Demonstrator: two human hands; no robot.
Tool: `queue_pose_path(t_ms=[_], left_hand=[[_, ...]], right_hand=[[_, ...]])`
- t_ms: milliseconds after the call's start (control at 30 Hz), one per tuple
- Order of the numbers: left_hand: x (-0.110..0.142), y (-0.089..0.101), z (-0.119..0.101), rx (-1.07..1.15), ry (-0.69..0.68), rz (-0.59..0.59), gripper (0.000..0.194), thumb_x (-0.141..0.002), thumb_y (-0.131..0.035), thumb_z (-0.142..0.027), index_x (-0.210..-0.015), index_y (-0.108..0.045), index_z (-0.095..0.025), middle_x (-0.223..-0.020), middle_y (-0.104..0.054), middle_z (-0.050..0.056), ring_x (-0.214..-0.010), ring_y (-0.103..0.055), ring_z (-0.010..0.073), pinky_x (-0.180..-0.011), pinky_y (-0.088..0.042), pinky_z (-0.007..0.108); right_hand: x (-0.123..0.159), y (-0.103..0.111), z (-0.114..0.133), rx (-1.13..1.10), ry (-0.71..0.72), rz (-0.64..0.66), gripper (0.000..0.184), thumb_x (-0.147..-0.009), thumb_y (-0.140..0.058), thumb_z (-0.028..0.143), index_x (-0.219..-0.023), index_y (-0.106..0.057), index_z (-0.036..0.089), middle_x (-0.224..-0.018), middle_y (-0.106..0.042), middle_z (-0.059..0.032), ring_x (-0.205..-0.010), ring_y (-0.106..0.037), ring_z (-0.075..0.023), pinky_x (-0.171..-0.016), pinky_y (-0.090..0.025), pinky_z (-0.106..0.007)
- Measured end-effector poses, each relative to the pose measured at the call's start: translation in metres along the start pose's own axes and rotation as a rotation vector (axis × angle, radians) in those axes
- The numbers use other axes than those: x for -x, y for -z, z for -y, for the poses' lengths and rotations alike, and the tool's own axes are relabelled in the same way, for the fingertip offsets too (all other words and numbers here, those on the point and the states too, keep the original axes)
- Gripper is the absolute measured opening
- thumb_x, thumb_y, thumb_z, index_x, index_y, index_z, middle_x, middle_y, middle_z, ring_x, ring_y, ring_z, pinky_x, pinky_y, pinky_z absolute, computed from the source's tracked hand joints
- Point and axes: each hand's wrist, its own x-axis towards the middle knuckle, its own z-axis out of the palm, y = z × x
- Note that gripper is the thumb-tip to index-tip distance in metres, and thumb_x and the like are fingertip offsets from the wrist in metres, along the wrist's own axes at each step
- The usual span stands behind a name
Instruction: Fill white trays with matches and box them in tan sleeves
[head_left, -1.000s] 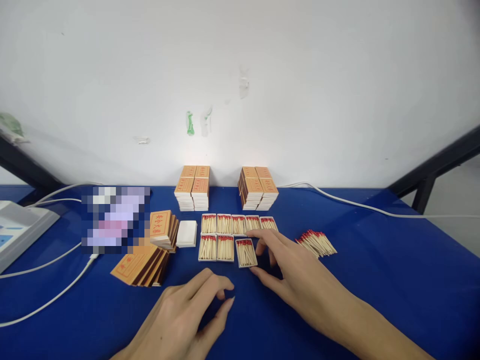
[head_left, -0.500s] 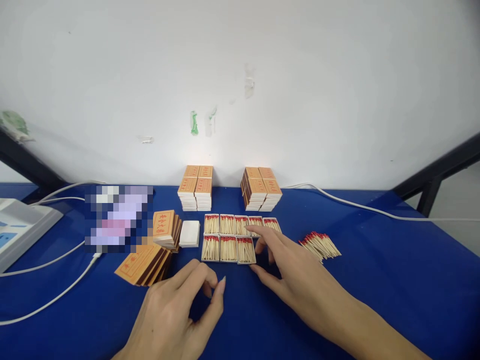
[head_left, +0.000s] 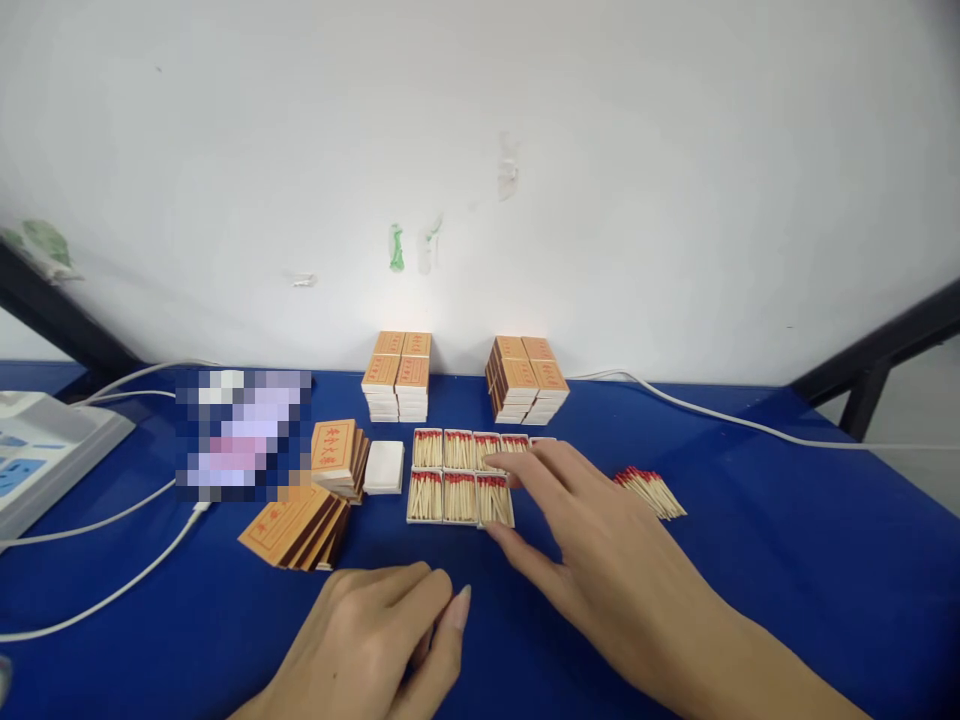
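My right hand (head_left: 577, 540) spans a matchbox tray (head_left: 495, 500) full of red-tipped matches, with the thumb at its front edge and the index finger at its back edge. This tray is at the right end of the front row, against a neighbouring filled tray (head_left: 460, 497). A back row of filled trays (head_left: 428, 449) lies behind, its right end partly covered by my right hand. My left hand (head_left: 375, 635) rests low in front of the rows, its fingers curled in and the thumb beside them, with nothing visible in it.
Loose matches (head_left: 651, 492) lie in a pile at right. White trays (head_left: 385, 467) and orange matchbox sleeves (head_left: 292, 528) are at left. Two blocks of matchboxes (head_left: 396, 375) stand by the wall. Farther left are a blurred phone (head_left: 247, 430), white cables (head_left: 112, 610) and a white device (head_left: 60, 455).
My right hand has pushed the tray left and back against the front row, then shifted to reach over it. My left hand's fingers have curled closer together. The view has drifted slightly left.
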Motion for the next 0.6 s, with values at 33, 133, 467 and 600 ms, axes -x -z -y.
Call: queue_pose_path(t_ms=[33,133,467,600], left_hand=[[0.002,-0.001,0.001,0.008,-0.031,-0.008,0.040,-0.118,-0.044,-0.014,-0.080,-0.050,-0.024,-0.066,-0.056,-0.006,-0.050,-0.058,0.0115,-0.050,-0.044,0.029],[0.008,-0.008,0.006,0.039,-0.093,-0.059,0.045,-0.121,-0.030,-0.017,-0.083,-0.056,-0.024,-0.066,-0.055,-0.004,-0.049,-0.056,0.0138,-0.049,-0.044,0.031],[0.003,-0.006,0.000,-0.113,-0.163,-0.057,0.053,-0.122,-0.034,-0.026,-0.076,-0.059,-0.023,-0.060,-0.056,-0.004,-0.046,-0.056,0.0142,-0.046,-0.047,0.033],[0.001,0.004,-0.003,-0.142,-0.194,-0.051,0.052,-0.121,-0.040,-0.025,-0.074,-0.062,-0.021,-0.060,-0.060,-0.003,-0.044,-0.058,0.0133,-0.043,-0.048,0.031]], right_hand=[[-0.007,0.001,0.006,-0.008,0.027,0.006,0.033,-0.108,-0.070,0.029,-0.140,-0.065,0.021,-0.129,-0.072,-0.0148,-0.110,-0.075,-0.0348,-0.083,-0.069,-0.052],[-0.036,-0.003,0.023,-0.022,0.113,0.070,0.035,-0.105,-0.077,0.033,-0.135,-0.069,0.017,-0.126,-0.070,-0.0149,-0.111,-0.070,-0.0340,-0.085,-0.068,-0.052],[-0.099,-0.033,0.036,-0.071,0.298,0.195,0.060,-0.098,-0.090,0.035,-0.145,-0.064,0.008,-0.136,-0.072,-0.0198,-0.138,-0.057,-0.0365,-0.118,-0.055,-0.055],[-0.100,-0.044,0.039,-0.062,0.286,0.173,0.050,-0.103,-0.080,0.021,-0.146,-0.061,0.007,-0.136,-0.073,-0.0213,-0.136,-0.060,-0.0376,-0.114,-0.056,-0.057]])
